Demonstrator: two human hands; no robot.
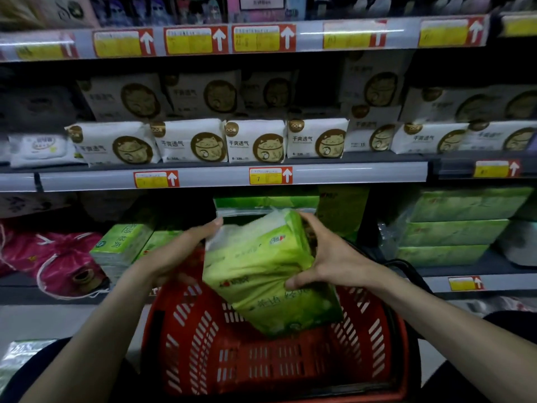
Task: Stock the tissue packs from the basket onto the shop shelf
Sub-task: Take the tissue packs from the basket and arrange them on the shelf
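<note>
A green tissue pack is held tilted above the red plastic basket, between the basket and the lower shelf. My left hand holds its left side, thumb at the upper corner. My right hand grips its right side, fingers over the top edge and thumb across the front. More green tissue packs stand on the lower shelf at the left, behind the held pack, and stacked at the right.
White packs with a cat logo fill the middle shelf above. A pink drawstring bag lies on the lower shelf at far left. Price-tag rails edge each shelf. The basket's black handle hangs at its right.
</note>
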